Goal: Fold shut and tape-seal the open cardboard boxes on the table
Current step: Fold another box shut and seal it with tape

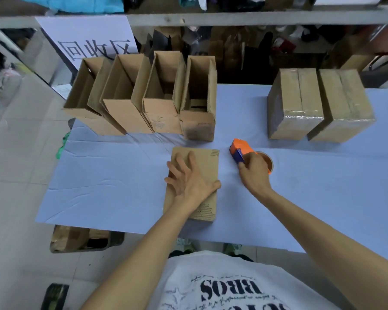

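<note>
While my left hand [188,175] lay flat with fingers spread on the closed brown cardboard box [207,159] at the middle of the pale blue table [110,175], my right hand [254,173] was curled tight round the orange and blue plastic tape dispenser [239,148], just at three o'clock from that box and resting on the cloth.

I judged the flaps to be the main risk: only my palm held them down, so lifting it before the tape caught would let them spring up. The box could also slide on the smooth cloth if I dragged the dispenser hard, and the strip would then run off the seam. My spread fingers covered much of the lid, so the cutter's toothed edge could catch them if I did not shift them clear. Whether a free tape end was ready, I could not tell.

I counted one box under my hand, four open upright brown cardboard boxes [198,126] in a row from ten to twelve o'clock, two tape-sealed brown cardboard boxes [298,104] side by side at two o'clock, and one dispenser.
</note>
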{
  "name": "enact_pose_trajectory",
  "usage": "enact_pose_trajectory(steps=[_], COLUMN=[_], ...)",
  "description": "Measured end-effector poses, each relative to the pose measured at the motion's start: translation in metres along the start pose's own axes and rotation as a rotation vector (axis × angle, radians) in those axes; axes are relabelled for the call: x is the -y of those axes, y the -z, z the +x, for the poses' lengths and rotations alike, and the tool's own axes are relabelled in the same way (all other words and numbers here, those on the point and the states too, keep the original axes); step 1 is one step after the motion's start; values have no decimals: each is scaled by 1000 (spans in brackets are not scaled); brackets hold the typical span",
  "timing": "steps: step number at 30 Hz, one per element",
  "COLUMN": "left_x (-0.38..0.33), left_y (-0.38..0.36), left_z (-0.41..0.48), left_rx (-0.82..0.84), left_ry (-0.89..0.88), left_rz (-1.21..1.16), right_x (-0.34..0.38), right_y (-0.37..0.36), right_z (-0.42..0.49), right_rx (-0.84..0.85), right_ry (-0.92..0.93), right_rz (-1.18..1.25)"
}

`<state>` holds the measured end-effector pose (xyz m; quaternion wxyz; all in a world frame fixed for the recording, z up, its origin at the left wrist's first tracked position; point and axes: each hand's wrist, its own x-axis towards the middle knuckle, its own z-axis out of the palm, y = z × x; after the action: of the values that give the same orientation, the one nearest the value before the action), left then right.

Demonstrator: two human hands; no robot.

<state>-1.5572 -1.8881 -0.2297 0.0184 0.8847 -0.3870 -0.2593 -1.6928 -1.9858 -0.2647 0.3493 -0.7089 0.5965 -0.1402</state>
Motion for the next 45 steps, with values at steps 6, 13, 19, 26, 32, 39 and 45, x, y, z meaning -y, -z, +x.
enact_pose_trajectory(steps=[6, 13, 19, 26, 32, 39, 45], left_x=[11, 33, 35, 11, 10, 15, 6], left_y=[-3, 1, 23, 60, 69, 57, 49], left_z=[3, 2, 5, 2, -9, -8, -1], left_rx=[-17, -34, -2, -273, -221, -353, -358], left_ry=[18, 65, -1, -587, -719, -743, -586], left_rz=[-10, 29, 6, -460, -443, -383, -557], right_x=[-10, -8, -19, 7, 16, 12, 17], right_y=[-12, -37, -13, 26, 46, 50, 53], right_z=[10, 20, 16, -3, -8, -10, -14], right_rx=[77, 1, -202, -247, -289, -129, -132], right_ry=[-168, -290, 204, 632, 752, 703, 686], right_rz=[-277, -365, -103, -307, -291, -292, -275])
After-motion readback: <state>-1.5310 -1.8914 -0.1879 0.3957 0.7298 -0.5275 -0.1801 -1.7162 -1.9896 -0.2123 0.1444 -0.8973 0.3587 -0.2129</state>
